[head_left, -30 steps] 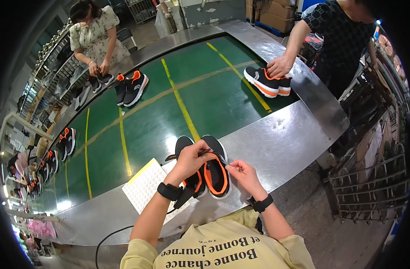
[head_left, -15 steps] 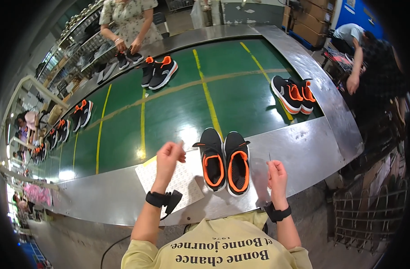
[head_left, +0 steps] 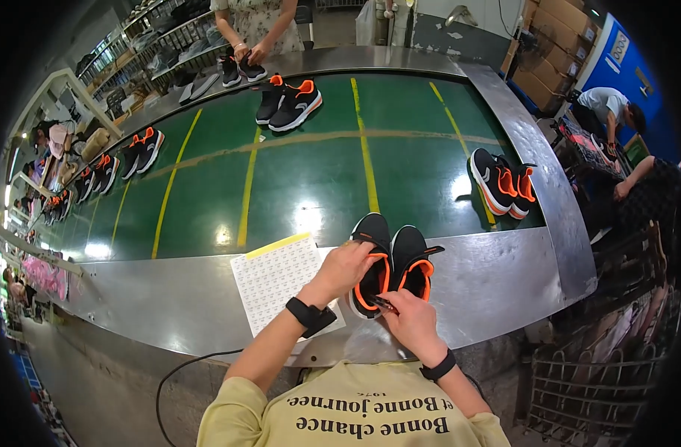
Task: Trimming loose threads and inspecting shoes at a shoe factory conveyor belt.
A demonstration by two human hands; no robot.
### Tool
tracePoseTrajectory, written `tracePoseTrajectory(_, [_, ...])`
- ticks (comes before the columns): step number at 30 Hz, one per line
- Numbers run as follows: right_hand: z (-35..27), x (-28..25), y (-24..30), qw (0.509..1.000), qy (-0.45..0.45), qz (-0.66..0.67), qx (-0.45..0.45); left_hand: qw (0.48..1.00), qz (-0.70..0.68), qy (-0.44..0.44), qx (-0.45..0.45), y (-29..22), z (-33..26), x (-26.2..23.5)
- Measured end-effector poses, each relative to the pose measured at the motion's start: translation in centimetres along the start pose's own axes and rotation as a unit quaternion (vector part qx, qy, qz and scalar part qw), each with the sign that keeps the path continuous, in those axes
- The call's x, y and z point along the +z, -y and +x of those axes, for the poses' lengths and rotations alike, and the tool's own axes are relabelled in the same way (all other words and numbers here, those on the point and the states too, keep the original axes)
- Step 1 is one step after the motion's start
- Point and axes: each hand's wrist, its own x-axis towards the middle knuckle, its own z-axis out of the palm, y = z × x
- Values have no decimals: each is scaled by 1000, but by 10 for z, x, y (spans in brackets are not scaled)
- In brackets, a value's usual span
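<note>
A pair of black sneakers with orange lining sits on the metal table edge before me, toes pointing away. My left hand (head_left: 348,270) is closed on the tongue and collar of the left sneaker (head_left: 371,228), its fingertips partly hidden. My right hand (head_left: 413,320) pinches at the same shoe's heel, with thumb and forefinger by the collar; a small dark part shows at the fingertips, too small to name. Close beside stands the right sneaker (head_left: 410,244), untouched by my left hand. Left of the shoes lies a white label sheet (head_left: 270,279) with a yellow strip.
Beyond the metal edge runs a green conveyor belt (head_left: 303,171) with yellow lines. Other sneaker pairs stand on it: one pair (head_left: 497,185) at right, one (head_left: 292,104) at the far side, several at left. Across the belt a person (head_left: 262,30) handles shoes. A wire rack (head_left: 594,387) stands at lower right.
Both hands, apart and raised beside the shoes before, have come inward onto the left sneaker. The view has shifted slightly. The label sheet is now more exposed.
</note>
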Motion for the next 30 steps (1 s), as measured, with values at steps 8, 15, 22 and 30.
tracePoseTrajectory(8, [-4, -2, -19, 964, -105, 243, 28, 956, -145, -64, -247, 4, -9, 25])
tracePoseTrajectory(15, [1, -36, -12, 907, -128, 382, 119, 831, -509, -146, -168, -35, -26, -20])
tracePoseTrajectory(22, [17, -57, 8, 948, -167, 272, 9, 830, -518, -160, -131, -73, -35, -32])
tracePoseTrajectory(30, [10, -63, 3, 941, -167, 293, -18, 842, -506, -161, -100, -78, -32, -16])
